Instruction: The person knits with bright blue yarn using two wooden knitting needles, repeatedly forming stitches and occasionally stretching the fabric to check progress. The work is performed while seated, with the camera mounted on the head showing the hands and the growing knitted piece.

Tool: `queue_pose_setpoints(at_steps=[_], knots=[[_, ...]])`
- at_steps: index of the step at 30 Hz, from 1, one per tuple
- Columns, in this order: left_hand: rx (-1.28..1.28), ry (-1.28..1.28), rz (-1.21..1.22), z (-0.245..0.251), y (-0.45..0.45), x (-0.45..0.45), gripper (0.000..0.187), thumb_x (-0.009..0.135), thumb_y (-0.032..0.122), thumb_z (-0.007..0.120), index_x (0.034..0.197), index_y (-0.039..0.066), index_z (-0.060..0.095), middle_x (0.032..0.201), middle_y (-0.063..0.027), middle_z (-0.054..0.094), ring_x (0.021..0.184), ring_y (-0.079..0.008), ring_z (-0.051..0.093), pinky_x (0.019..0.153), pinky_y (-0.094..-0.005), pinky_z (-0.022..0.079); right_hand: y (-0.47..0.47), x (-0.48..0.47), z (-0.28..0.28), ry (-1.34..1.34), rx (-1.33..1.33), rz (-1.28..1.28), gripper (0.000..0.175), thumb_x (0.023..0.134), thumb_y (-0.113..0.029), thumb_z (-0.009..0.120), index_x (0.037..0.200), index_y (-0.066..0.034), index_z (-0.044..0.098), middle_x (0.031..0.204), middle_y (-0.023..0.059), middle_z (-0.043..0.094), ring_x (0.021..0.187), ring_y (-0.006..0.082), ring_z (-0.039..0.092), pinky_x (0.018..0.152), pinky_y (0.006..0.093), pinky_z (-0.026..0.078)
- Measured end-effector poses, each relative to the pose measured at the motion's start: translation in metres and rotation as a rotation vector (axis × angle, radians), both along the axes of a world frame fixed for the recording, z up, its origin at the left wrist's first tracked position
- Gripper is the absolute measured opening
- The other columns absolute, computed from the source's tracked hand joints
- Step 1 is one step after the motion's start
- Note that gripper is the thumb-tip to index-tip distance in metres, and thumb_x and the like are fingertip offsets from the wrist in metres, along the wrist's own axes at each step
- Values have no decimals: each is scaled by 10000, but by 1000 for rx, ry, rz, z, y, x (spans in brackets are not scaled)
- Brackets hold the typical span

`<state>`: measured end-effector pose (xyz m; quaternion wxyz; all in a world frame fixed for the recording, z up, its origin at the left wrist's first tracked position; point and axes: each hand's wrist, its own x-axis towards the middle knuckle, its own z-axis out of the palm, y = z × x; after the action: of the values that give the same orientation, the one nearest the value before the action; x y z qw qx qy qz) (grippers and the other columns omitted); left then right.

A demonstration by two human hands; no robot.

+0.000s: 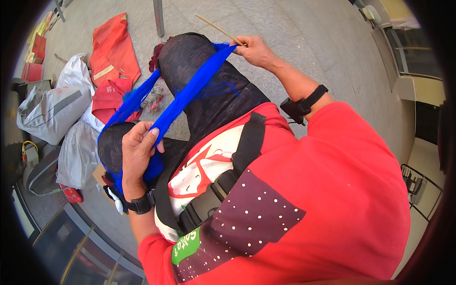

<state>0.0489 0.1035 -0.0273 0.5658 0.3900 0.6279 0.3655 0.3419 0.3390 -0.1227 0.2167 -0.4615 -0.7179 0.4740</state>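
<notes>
A skein of bright blue yarn (pixel 192 89) loops around my two knees, which are covered in dark patterned cloth (pixel 188 60). My left hand (pixel 139 149), by the nearer-left knee, grips one run of the skein between thumb and fingers. Past the other knee, my right hand (pixel 254 51) pinches the far end of the loop. A thin wooden stick (pixel 217 28) is also in my right hand, pointing out over the floor. The yarn runs taut between the hands. Loose blue strands lie across the dark cloth on my thigh.
White woven sacks (pixel 57 110) and a translucent plastic bag (pixel 78 156) lie on the left. Beside them are red bags (pixel 115 50) on the grey tile floor (pixel 295 32). A metal post (pixel 159 17) stands ahead. A wire-frame rack (pixel 420 188) is at the far right.
</notes>
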Motion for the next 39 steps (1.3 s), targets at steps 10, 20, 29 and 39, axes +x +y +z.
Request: queue_pose_setpoints(at_steps=[10, 20, 29, 39], knots=[[-113, 40, -232, -19, 20, 4, 278, 877, 129, 617, 1094, -36, 565, 905, -43, 619, 833, -113, 595, 777, -256, 454, -29, 6, 63, -30, 122, -16, 188, 777, -109, 642, 940, -17, 669, 741, 87, 638, 667, 170, 595, 585, 291, 452], [47, 181, -186, -25, 70, 29, 321, 852, 132, 658, 1119, -29, 579, 947, -17, 614, 859, -77, 556, 795, -239, 452, -76, -34, 78, 153, 785, 417, 210, 713, 61, 608, 899, -37, 604, 697, 77, 488, 585, 226, 524, 514, 330, 427], [158, 14, -131, -29, 68, 36, 244, 822, 89, 677, 1032, 3, 589, 865, 8, 568, 813, -76, 525, 742, -217, 427, -75, -29, 87, 55, 470, 191, 154, 799, -121, 716, 778, 1, 625, 625, 14, 520, 541, 98, 465, 487, 257, 369], [124, -171, -58, -41, 67, 43, 136, 830, 89, 678, 931, 28, 610, 819, 44, 565, 735, -34, 495, 647, -182, 390, -83, -45, 66, 15, 772, 418, 96, 733, -54, 634, 823, -85, 623, 745, 71, 531, 602, 282, 569, 497, 381, 459]])
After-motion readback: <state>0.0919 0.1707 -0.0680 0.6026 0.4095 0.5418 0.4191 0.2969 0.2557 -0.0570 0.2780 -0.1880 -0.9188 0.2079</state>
